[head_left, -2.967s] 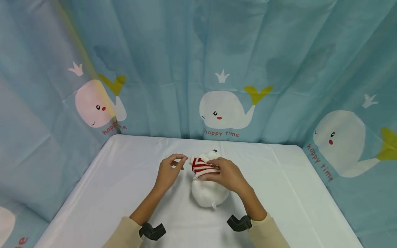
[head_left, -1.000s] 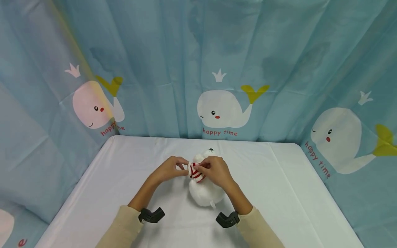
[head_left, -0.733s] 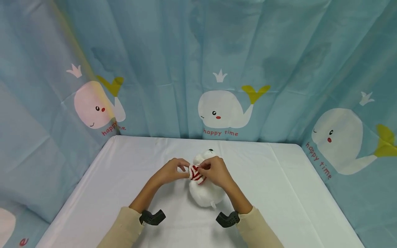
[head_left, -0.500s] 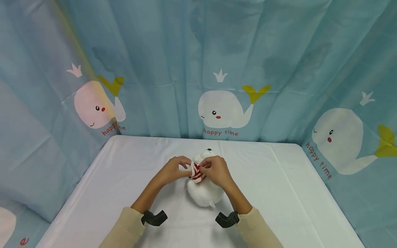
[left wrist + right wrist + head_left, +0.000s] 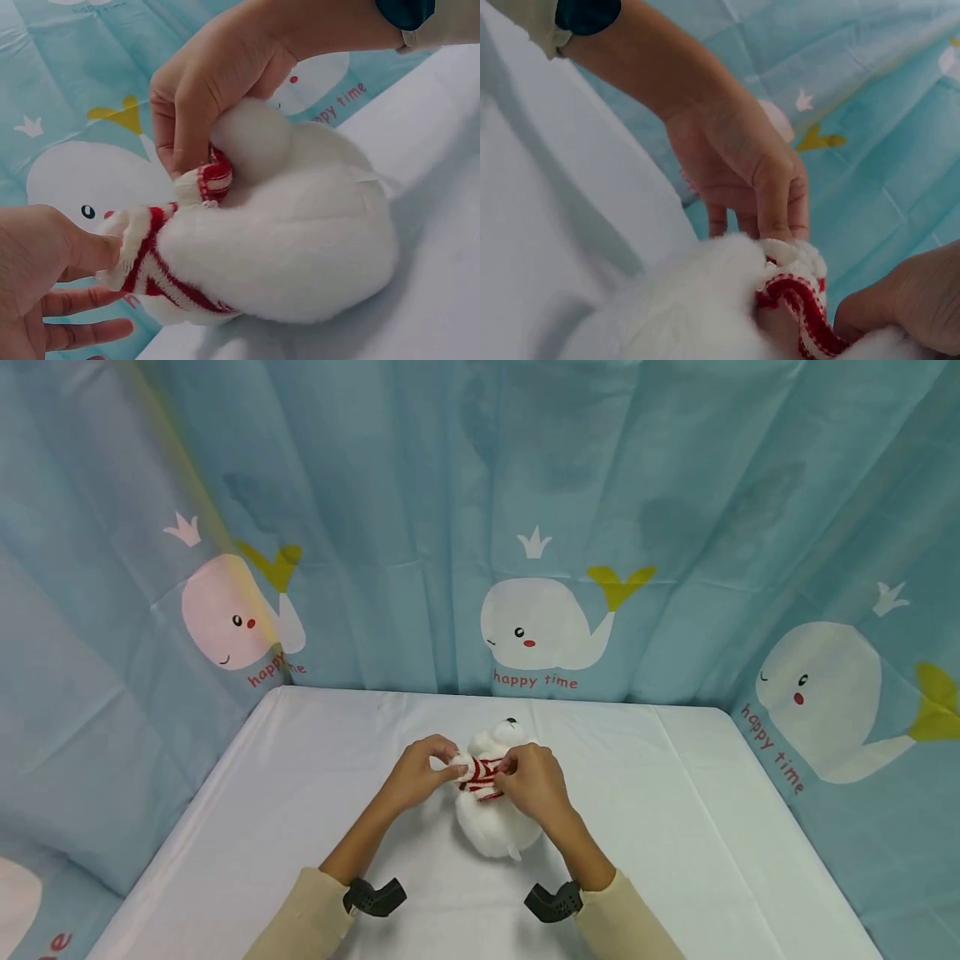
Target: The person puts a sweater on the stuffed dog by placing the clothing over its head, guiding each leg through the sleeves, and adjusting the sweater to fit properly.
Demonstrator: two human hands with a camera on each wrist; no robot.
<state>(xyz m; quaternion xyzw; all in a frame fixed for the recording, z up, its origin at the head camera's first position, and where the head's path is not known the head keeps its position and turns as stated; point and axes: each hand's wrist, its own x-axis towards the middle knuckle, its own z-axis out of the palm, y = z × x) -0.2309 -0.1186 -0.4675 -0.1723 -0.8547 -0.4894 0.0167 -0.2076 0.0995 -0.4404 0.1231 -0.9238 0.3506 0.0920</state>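
Note:
A white plush bear [image 5: 497,828] sits on the table with its round back and small tail toward me. It wears a red-and-white striped knit sweater [image 5: 483,778], bunched around its upper body. My left hand [image 5: 418,774] pinches the sweater's white edge at the bear's left side, thumb against fingers. In the left wrist view that edge [image 5: 136,241] lies under the thumb, while the other fingers stick out. My right hand [image 5: 534,783] pinches the sweater's right part; in the right wrist view its fingertips meet the red trim [image 5: 814,319]. The bear's face is mostly hidden.
A white cloth covers the table [image 5: 675,827]. Blue curtains [image 5: 405,527] printed with whales hang right behind it and along both sides. Each wrist carries a black device [image 5: 553,902] over a beige sleeve.
My left hand came in from beside the bear and took hold of the sweater's edge. My right hand went from gripping the sweater broadly to pinching it, lately shifting slightly right, spreading the stripes.

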